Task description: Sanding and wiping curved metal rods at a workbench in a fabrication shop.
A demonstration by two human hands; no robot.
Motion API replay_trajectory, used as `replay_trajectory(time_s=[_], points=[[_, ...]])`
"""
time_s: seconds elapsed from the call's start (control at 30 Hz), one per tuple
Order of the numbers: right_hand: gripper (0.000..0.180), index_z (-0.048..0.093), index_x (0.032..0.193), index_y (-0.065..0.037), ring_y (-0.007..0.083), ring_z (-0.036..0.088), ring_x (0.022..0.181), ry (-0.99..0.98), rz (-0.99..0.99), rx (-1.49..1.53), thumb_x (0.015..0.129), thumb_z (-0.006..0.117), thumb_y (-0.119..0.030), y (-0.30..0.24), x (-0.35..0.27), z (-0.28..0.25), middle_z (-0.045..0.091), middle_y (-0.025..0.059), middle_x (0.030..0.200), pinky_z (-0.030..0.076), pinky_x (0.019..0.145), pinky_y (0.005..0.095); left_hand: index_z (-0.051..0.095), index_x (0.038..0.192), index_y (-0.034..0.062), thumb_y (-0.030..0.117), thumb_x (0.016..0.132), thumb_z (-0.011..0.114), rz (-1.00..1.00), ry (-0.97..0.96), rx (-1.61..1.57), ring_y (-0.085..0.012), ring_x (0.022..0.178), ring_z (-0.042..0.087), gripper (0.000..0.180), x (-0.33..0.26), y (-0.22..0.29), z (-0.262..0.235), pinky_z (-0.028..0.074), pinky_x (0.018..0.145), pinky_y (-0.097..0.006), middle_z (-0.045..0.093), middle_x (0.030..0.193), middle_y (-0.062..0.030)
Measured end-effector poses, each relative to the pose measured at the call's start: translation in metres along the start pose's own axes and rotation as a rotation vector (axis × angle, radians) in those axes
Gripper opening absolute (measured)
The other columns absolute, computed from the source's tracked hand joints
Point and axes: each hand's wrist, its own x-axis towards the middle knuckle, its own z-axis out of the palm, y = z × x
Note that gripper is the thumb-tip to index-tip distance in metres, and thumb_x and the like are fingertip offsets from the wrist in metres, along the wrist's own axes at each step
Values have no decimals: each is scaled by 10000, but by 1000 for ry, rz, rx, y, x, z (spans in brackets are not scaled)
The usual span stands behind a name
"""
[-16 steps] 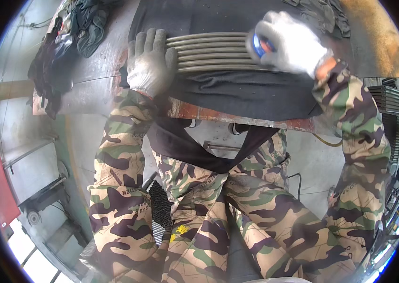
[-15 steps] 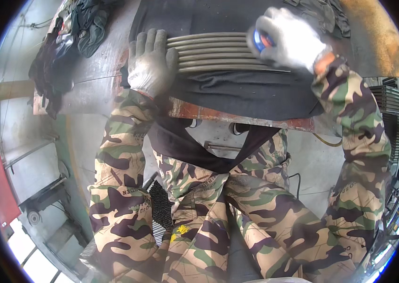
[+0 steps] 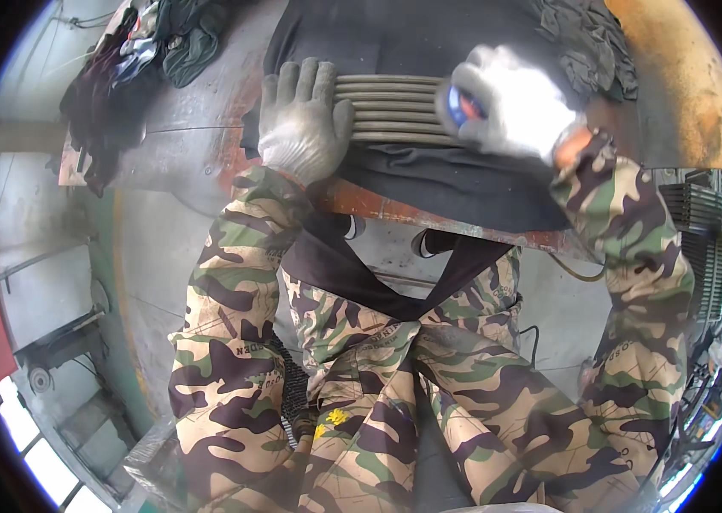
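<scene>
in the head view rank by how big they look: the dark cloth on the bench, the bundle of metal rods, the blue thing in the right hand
1. dark cloth
2. bundle of metal rods, partly hidden under both gloved hands
3. blue thing, mostly hidden inside the right hand, so its true size is unsure

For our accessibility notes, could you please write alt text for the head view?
A gloved left hand presses flat on a row of grey metal rods on a dark cloth, while the gloved right hand grips a blue tool against them.

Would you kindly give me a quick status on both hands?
Left hand flat on the metal rods. Right hand gripping a blue-tipped tool over them. Dark cloth underneath.
</scene>
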Motion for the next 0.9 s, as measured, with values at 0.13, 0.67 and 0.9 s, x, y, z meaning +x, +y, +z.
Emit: replay_trajectory(time_s=[0.13, 0.67, 0.9], points=[[354, 695, 1129, -102, 390, 668, 1087, 13, -60, 16, 872, 751, -339, -9, 27, 3, 662, 172, 1144, 581, 919, 511, 541, 1495, 12, 341, 1016, 585, -86, -210, -105, -456, 1430, 476, 583, -1, 0, -7, 321, 1227, -593, 563, 1518, -233], [340, 694, 1182, -99, 410, 658, 1160, -38, 153, 17, 883, 711, -261, -11, 79, -10, 677, 185, 1206, 576, 947, 521, 576, 1445, 55, 332, 1005, 587, -45, -166, -83, -416, 1386, 501, 520, 6, 12, 2, 352, 1168, -581, 579, 1496, -200], [382, 692, 1188, -127, 387, 653, 1175, -61, 191, -58, 888, 712, -362, 49, 56, -2, 666, 160, 1217, 562, 976, 507, 609, 1410, 63, 334, 1002, 590, -87, -167, -94, -391, 1340, 536, 490, 24, -5, 17, 384, 1136, -568, 628, 1426, -186]])
